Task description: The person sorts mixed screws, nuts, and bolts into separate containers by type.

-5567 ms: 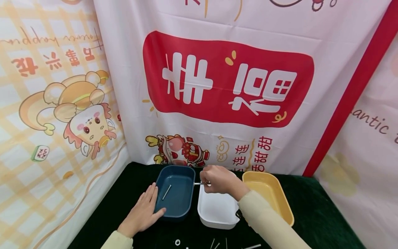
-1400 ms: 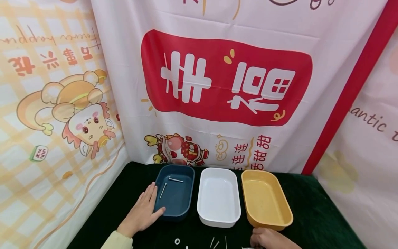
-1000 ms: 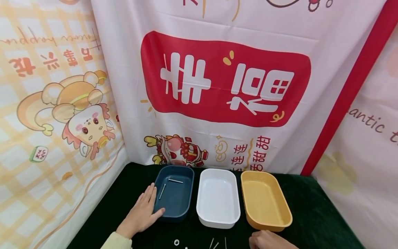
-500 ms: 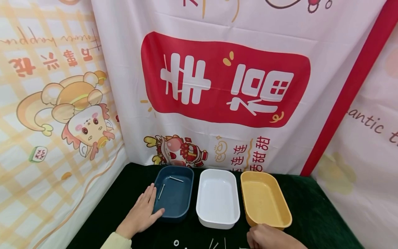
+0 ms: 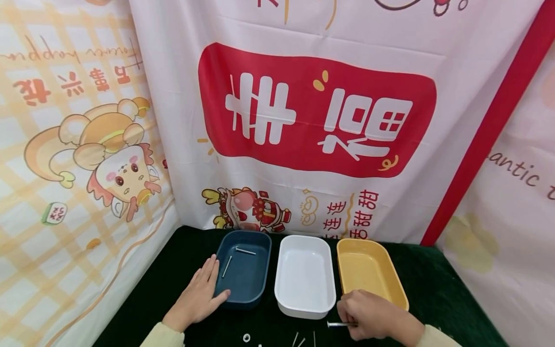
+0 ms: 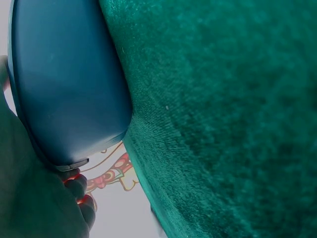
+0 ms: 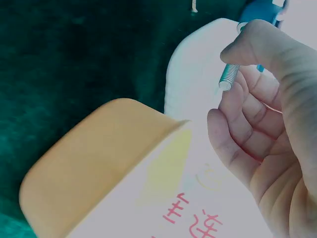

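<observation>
1. A metal bolt (image 5: 336, 324) sits pinched mid-shank in the right hand (image 5: 368, 313), before the yellow tray (image 5: 370, 262); I judge that grip keeps it level.
2. The left hand (image 5: 197, 294), fingers straight, rests against the blue tray (image 5: 253, 279), which holds two bolts (image 5: 245, 251); I'd say it steadies the rim.
3. The white tray (image 5: 305, 279) stands between, a row likely set within reach.
4. Loose screws (image 5: 295, 339) lie nearest me on the green-covered desk (image 5: 438, 289).

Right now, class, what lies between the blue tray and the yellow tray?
The white tray stands between the blue tray and the yellow tray, as the head view shows.
</observation>
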`<move>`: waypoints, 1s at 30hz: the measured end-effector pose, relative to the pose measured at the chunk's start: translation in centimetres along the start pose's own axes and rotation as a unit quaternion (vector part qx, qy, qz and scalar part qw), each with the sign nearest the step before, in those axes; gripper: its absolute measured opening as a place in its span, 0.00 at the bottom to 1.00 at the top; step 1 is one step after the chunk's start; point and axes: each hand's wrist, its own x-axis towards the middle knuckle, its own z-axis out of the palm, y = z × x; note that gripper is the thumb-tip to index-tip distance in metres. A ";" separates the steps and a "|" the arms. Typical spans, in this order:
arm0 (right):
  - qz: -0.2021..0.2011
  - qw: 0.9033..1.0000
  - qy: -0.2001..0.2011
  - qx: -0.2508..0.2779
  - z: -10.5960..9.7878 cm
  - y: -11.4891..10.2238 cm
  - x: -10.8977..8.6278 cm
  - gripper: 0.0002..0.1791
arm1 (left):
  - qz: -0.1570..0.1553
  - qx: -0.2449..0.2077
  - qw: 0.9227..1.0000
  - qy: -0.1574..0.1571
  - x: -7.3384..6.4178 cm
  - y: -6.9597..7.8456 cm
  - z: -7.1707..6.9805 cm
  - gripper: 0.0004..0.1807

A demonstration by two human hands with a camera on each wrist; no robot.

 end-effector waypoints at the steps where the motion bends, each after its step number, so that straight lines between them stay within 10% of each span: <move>1: -0.004 1.000 0.004 -0.006 -0.2 -0.1 0.2 0.11 | 0.001 0.000 1.000 0.001 0.0 0.0 0.0 0.59; 30: -0.085 0.984 0.143 -0.059 -4.4 -3.2 10.9 0.07 | 0.001 0.002 1.000 0.000 -0.5 0.6 -0.5 0.57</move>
